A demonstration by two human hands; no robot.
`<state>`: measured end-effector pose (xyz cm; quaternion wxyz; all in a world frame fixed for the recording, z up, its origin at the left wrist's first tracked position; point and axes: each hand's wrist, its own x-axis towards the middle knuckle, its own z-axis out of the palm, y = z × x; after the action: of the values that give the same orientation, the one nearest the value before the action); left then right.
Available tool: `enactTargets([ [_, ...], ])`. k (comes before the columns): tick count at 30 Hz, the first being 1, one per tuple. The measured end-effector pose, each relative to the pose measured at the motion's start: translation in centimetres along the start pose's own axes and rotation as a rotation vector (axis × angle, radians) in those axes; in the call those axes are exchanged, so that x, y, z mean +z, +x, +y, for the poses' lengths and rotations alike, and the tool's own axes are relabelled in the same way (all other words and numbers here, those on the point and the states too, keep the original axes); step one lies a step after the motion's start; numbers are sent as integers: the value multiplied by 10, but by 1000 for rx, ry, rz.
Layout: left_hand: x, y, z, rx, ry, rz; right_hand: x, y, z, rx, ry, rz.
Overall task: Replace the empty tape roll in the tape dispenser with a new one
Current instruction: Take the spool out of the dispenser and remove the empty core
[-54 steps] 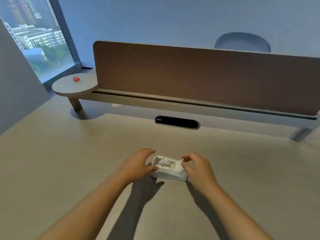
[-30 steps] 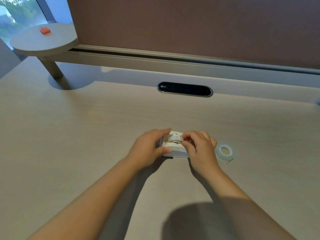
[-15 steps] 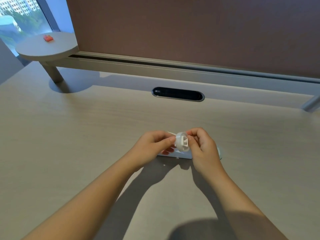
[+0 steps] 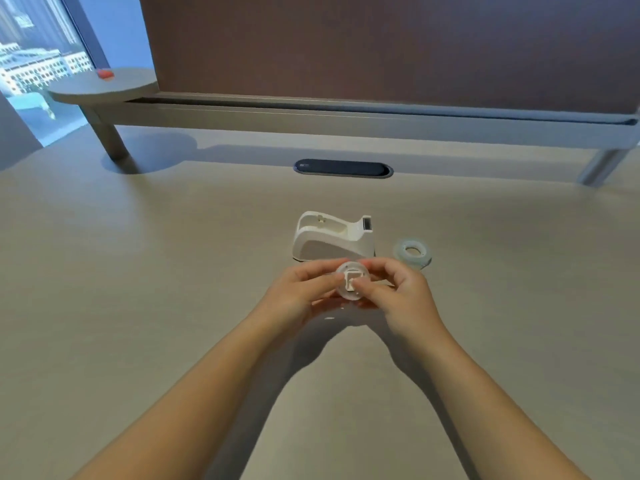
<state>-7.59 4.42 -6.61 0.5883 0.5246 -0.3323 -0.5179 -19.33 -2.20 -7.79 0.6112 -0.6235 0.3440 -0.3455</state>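
Note:
The white tape dispenser (image 4: 332, 239) stands on the desk with its roll cradle bare and its cutter at the right end. Just in front of it, lifted off the desk, is the empty roll on its white hub (image 4: 351, 284). My left hand (image 4: 298, 296) holds its left rim and my right hand (image 4: 398, 299) pinches its centre and right side. A new clear tape roll (image 4: 412, 256) lies flat on the desk to the right of the dispenser, apart from my hands.
A dark oval cable slot (image 4: 343, 168) sits in the beige desk (image 4: 138, 289) behind the dispenser. A raised shelf (image 4: 346, 114) and a brown divider panel (image 4: 381, 46) close off the back. A small red object (image 4: 105, 74) rests on the shelf's round left end.
Both hands lifted the empty roll and hub out of the dispenser and drew it toward me. The dispenser and the new roll now stand uncovered behind my hands.

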Motion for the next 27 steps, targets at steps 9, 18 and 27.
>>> enactTargets([
  [9,6,-55,-3,78,-2,-14,11,-59,-11,-156,-121,1],
  [18,1,-55,-1,65,-92,167,-2,-65,-8,-245,-344,120],
  [27,-13,-34,-19,-7,-135,179,-16,-20,30,-195,-825,162],
])
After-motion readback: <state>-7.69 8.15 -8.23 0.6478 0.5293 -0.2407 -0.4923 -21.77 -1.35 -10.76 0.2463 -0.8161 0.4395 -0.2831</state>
